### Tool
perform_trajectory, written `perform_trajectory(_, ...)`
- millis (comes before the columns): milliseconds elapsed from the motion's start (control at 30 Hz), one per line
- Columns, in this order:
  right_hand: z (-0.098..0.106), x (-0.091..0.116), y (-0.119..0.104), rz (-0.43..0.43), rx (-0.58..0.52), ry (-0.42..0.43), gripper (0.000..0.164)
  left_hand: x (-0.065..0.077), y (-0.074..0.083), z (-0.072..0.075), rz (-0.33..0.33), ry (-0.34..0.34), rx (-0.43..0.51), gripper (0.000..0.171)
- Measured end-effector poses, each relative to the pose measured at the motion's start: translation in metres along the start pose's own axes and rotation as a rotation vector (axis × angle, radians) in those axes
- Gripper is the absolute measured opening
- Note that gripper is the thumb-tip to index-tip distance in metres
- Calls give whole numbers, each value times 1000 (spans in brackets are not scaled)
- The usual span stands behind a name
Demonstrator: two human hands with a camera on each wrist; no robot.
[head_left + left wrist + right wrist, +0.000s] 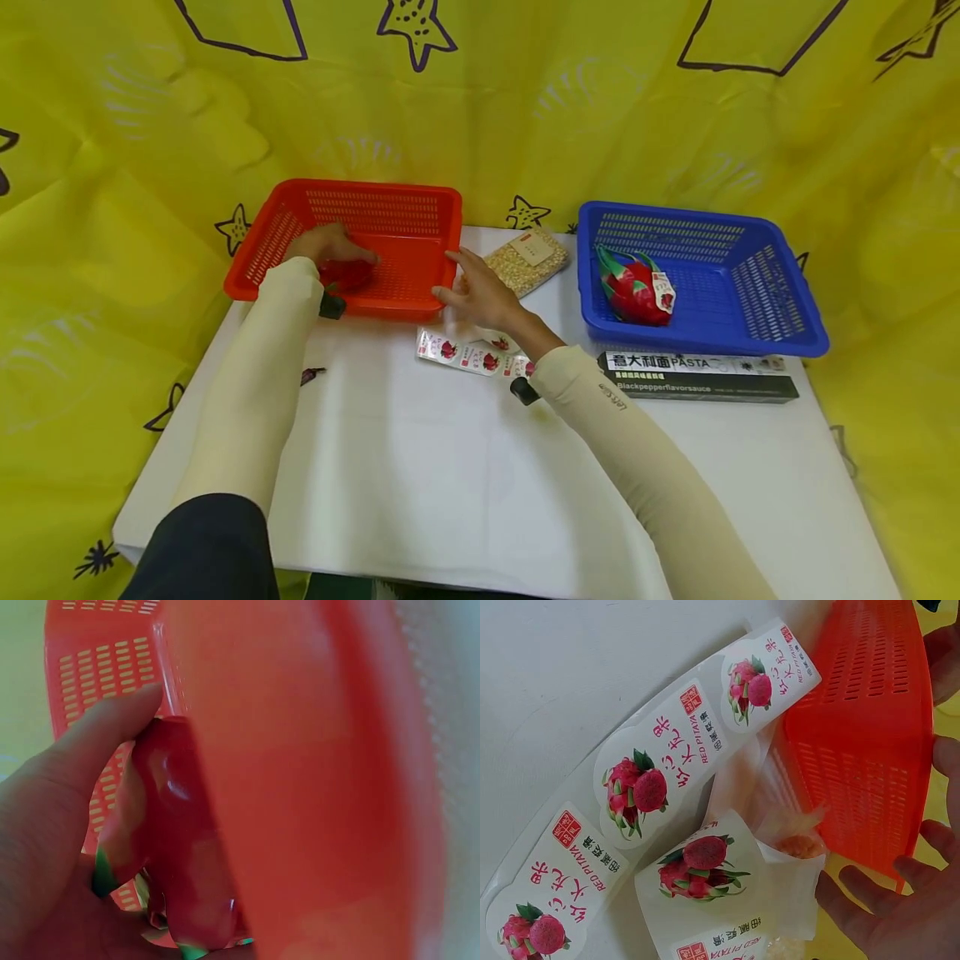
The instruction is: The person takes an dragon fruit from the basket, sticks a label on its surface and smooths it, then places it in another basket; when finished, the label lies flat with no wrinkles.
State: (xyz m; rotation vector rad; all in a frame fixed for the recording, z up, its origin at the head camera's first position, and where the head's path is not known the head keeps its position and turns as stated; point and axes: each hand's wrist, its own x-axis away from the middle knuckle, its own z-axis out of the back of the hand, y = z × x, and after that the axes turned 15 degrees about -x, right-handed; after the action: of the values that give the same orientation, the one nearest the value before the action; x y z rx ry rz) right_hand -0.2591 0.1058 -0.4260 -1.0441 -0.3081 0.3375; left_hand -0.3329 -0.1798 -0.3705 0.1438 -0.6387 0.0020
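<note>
At the left stands a red plastic basket [382, 185]. My left hand [324, 244] reaches over its left part and holds a red dragon fruit [347, 273] inside it. In the left wrist view, thumb and fingers curl round the dragon fruit [184, 832], and the basket wall hides part of it. My right hand [483, 292] is at the basket's right rim, fingers spread, a fingertip against the edge. Below that hand lies a strip of red pitaya stickers [461, 354], one end curling up in the right wrist view.
A blue basket [750, 223] at the right holds a labelled dragon fruit [633, 296]. In front of it lies a black pasta box [697, 387]. A bag of pale grains [528, 258] sits between the baskets. A small dark scrap [311, 375] lies left on the white table [420, 475].
</note>
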Motion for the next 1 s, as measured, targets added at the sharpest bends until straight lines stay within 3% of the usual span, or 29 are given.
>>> perform_trajectory(267, -1, 2, -7, -15, -5, -1, 78, -6, -9, 10, 21, -87, -7, 115)
perform_trajectory(400, -2, 1, -11, -11, 11, -3, 78, -5, -13, 12, 17, -90, -20, 117)
perform_trajectory(700, 2, 3, -13, -19, 44, -2, 79, -1, -9, 7, 6, -36, 87, 115)
perform_trajectory(1000, 1, 4, -5, -27, 32, 3, 78, 7, 5, 7, -97, 59, 157, 104)
